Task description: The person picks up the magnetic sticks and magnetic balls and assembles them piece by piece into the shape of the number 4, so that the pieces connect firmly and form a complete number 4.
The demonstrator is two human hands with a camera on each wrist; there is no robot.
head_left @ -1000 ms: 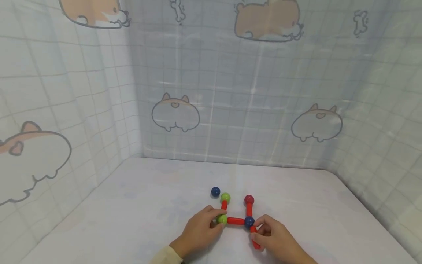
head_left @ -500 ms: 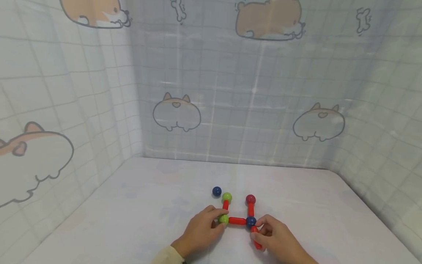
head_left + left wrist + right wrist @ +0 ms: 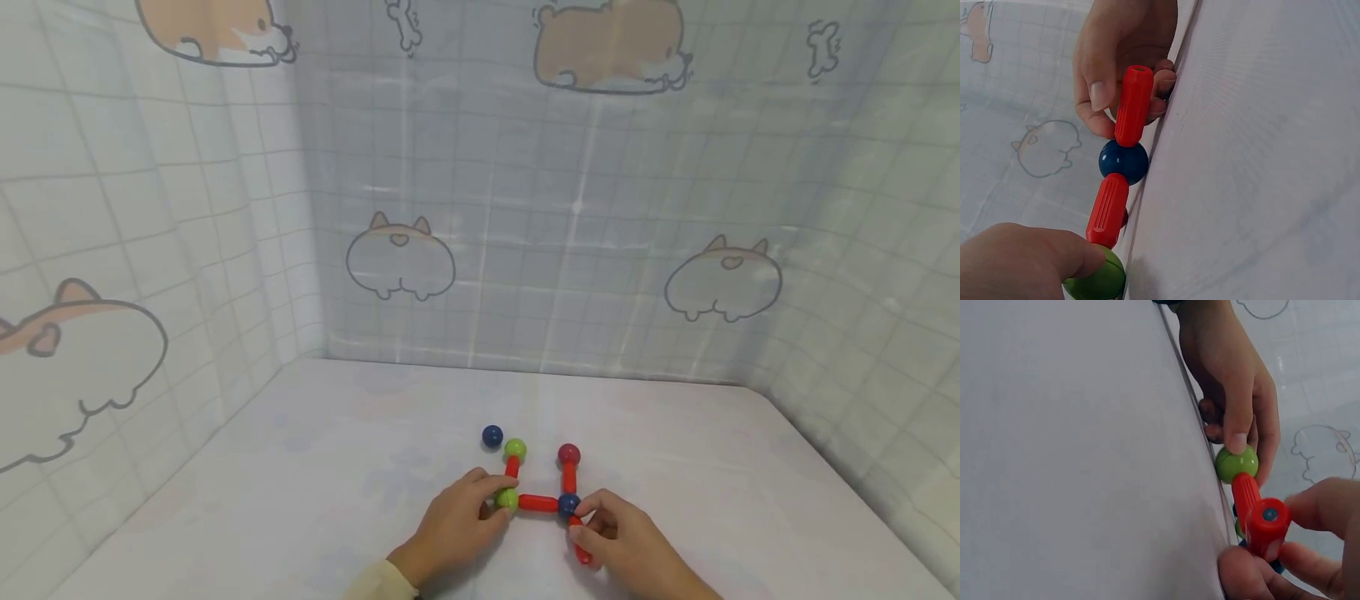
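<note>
In the head view my left hand point(image 3: 461, 521) pinches the near green ball point(image 3: 508, 499) between thumb and fingers. A red rod point(image 3: 537, 503) links that ball to a blue ball point(image 3: 567, 505). My right hand point(image 3: 630, 537) holds another red rod point(image 3: 582, 552), which points towards me from the blue ball. The left wrist view shows this held rod point(image 3: 1135, 105) touching the blue ball point(image 3: 1124, 161). Its free end point(image 3: 1270, 514), with a dark round centre, faces the right wrist camera. Further red rods run back to a far green ball point(image 3: 515, 450) and a dark red ball point(image 3: 569, 455).
A loose dark blue ball point(image 3: 492, 437) lies just left of the far green ball. The pale tabletop point(image 3: 360, 442) ends at hanging cloth walls point(image 3: 525, 208) with a grid and dog print on the back and both sides.
</note>
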